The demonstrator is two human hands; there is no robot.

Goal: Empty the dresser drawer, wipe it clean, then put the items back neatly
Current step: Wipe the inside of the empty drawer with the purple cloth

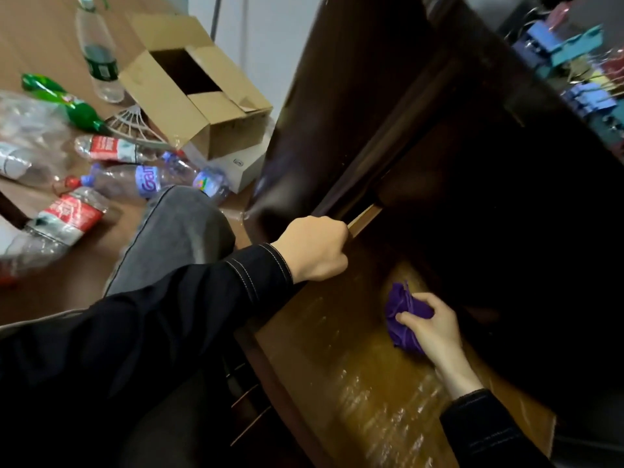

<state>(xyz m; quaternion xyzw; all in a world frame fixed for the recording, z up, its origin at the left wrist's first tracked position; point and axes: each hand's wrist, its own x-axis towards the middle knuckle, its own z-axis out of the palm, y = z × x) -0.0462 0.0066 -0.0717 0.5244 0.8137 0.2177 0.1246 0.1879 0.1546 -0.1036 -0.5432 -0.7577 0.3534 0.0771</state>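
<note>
Drawer [337, 366] is pulled out of the dark dresser [354, 79], right of centre and close to the camera. Its wooden bottom is bare and glossy with wet-looking streaks, and no items are inside. Right hand [435, 329] is down in the drawer, fingers and thumb curled around a bunched purple cloth [405, 312], which sits on the drawer bottom near the shadowed back. Left hand [314, 251] is higher up, in a fist over a dark wooden edge at the drawer's left side. Its fingers wrap over the far side, so the fingertips are hidden. Both arms are in black sleeves with white stitching. Knee [182, 228] in grey trousers is just left of the left arm. Floor beyond it has a scatter of plastic bottles [148, 184] lying on their sides, mostly clear, one green [67, 106], and one standing upright [99, 59] further back. An open cardboard box [196, 86] sits behind them, partly on a small white box [243, 167]. Top right, coloured binder clips [574, 45] are heaped, blurred.
</note>
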